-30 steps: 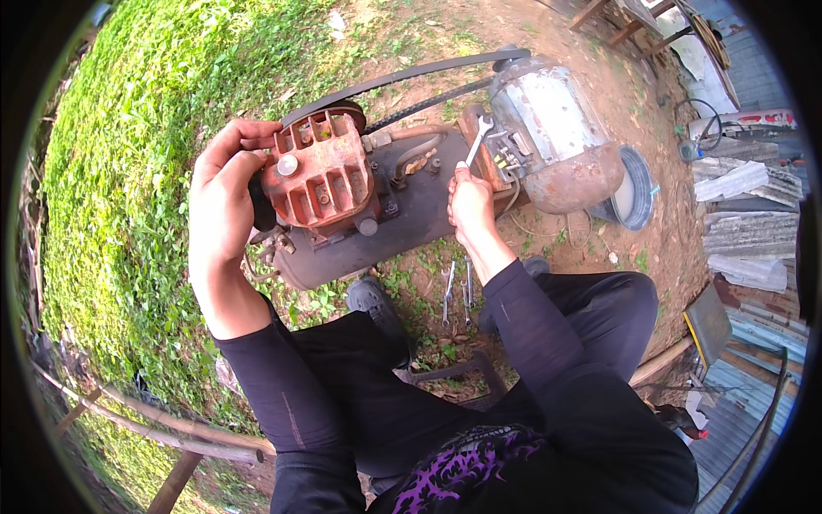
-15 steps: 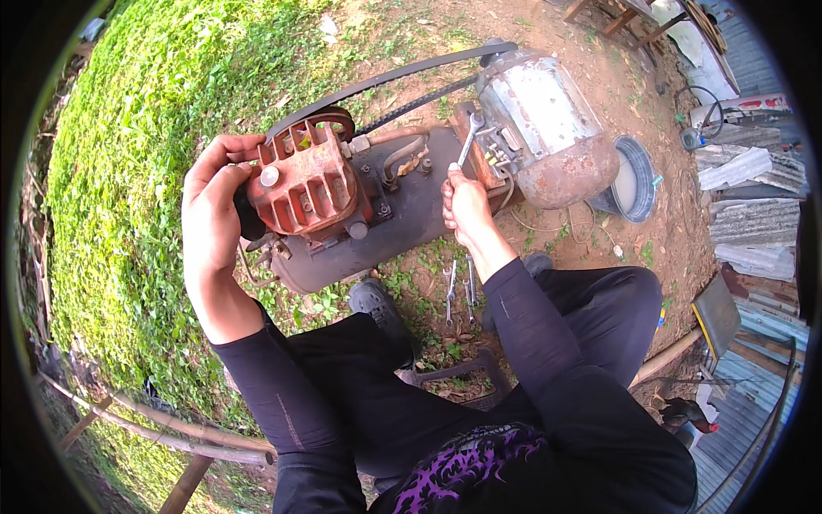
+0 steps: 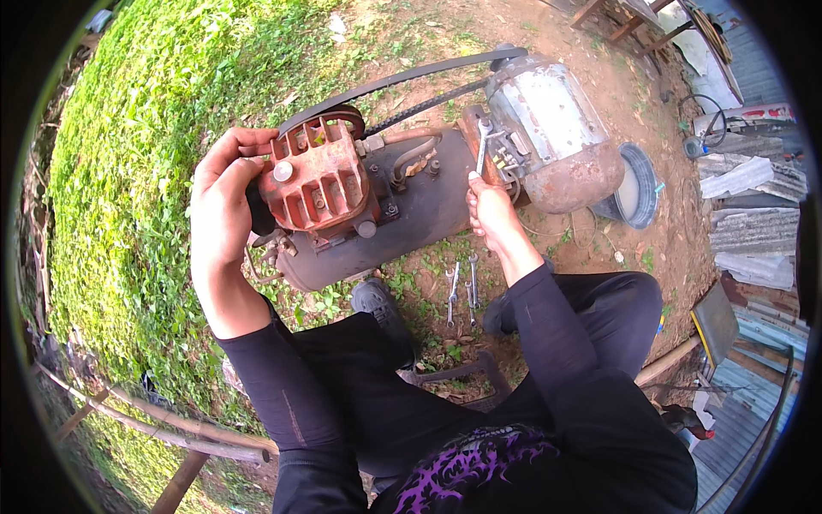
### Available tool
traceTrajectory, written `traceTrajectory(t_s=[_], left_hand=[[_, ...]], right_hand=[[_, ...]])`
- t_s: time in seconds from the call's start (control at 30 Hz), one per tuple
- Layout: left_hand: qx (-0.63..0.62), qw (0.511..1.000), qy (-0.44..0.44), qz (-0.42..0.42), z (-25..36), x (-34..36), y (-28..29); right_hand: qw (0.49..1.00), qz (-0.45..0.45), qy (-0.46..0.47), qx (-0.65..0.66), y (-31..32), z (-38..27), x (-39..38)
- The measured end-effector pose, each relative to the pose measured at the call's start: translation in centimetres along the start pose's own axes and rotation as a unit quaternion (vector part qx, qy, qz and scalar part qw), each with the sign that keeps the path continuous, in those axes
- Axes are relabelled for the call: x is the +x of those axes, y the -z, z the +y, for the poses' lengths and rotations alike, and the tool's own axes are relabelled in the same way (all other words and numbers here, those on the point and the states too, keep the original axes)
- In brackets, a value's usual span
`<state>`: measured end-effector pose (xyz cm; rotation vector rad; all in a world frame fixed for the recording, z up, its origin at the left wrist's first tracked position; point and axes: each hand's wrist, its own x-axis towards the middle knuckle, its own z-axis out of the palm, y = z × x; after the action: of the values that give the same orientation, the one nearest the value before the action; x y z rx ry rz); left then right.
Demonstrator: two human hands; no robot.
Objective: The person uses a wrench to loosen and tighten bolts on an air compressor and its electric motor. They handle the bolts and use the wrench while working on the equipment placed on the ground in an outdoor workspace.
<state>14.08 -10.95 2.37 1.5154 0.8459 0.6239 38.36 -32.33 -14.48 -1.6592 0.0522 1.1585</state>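
My left hand (image 3: 224,201) grips the left side of a rusty red, finned compressor pump head (image 3: 321,184), its fingers at the upper corner and thumb on the near edge. My right hand (image 3: 495,212) is closed round the lower end of a silver combination wrench (image 3: 482,152). The wrench's upper end rests by the base of a rusty, silver-grey electric motor (image 3: 552,120); whether it sits on a nut I cannot tell. A black drive belt (image 3: 398,79) runs from the pump's pulley to the motor. Both units stand on a dark air tank (image 3: 407,231).
Several more wrenches (image 3: 453,295) lie on the soil between my shoes. A dark bucket (image 3: 648,184) with cloudy liquid stands right of the motor. Metal sheets (image 3: 753,227) are stacked at the far right. A bamboo pole (image 3: 188,441) crosses the lower left; grass (image 3: 145,171) spreads at left.
My right hand has moved slightly right with the wrench, whose handle now stands more upright. My left hand keeps its grip on the pump head. The view has shifted a little.
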Motion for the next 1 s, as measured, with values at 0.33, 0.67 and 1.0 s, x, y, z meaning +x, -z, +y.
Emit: traceTrajectory(t_s=[0.33, 0.67, 1.0], left_hand=[[-0.013, 1.0, 0.001, -0.001, -0.3, 0.0, 0.1], [-0.005, 1.0, 0.001, 0.003, -0.2, 0.0, 0.0], [0.018, 1.0, -0.009, 0.009, 0.2, -0.1, -0.2]], right_hand=[[0.982, 0.143, 0.084, 0.089, 2.0, 2.2, -0.6], [0.94, -0.07, 0.062, 0.328, -1.5, 0.7, -2.6], [0.952, -0.034, 0.065, 0.298, -6.7, -3.9, -1.5]])
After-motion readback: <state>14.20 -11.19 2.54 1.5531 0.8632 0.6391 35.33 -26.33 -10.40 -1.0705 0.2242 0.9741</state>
